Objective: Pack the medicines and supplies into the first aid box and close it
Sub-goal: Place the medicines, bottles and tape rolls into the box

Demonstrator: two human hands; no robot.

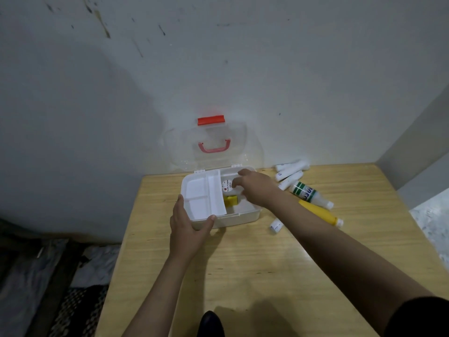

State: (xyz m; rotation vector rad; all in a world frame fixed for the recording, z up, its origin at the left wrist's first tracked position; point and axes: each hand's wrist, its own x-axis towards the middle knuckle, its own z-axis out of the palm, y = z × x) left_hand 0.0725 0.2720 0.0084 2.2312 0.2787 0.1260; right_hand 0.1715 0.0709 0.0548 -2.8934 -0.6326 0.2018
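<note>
The white plastic first aid box (233,216) sits open at the far left part of the light wooden table (255,263), close to the grey wall (291,69). Its clear hinged lid (175,147), fitted with a red latch (211,120) and a pink carry handle (214,146), stands upright against that wall. A white divided insert tray (201,195) covers the left portion of the box. In the exposed right portion lie a white roll with a printed round label (228,187) and a yellow block (230,200). The right hand (255,188) is inside the box, fingers curled around the white roll. The left hand (188,229) grips the near left corner of the box, thumb on the front rim. On the table right of the box lie several white tubes (290,172), a white bottle with a green label (308,193), a yellow bottle with a white cap (322,212) and a small white tube (276,225).
</note>
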